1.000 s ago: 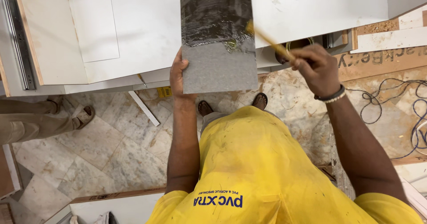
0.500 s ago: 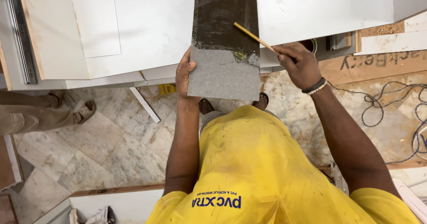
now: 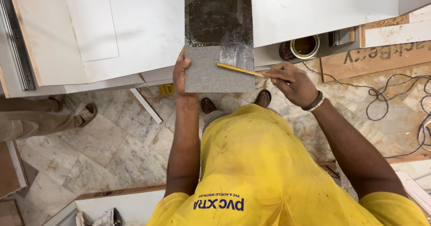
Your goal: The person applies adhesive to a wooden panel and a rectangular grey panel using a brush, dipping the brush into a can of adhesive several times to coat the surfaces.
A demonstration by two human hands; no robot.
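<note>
Left hand [image 3: 180, 71] fingers clamp the grey laminate strip's [image 3: 218, 37] left edge; right hand [image 3: 289, 80] fingers pinch a yellow stick [image 3: 238, 69], pointing leftward across the strip's long axis.

The left hand [image 3: 180, 73] grips the near left edge of a grey strip [image 3: 207, 75] lying on the white desk [image 3: 143, 28]. The right hand [image 3: 292, 81] holds a thin yellow stick [image 3: 238, 69] across the strip's near end, beside its dark wet coating [image 3: 218, 15]. An open tin [image 3: 305, 46] stands to the right.
</note>
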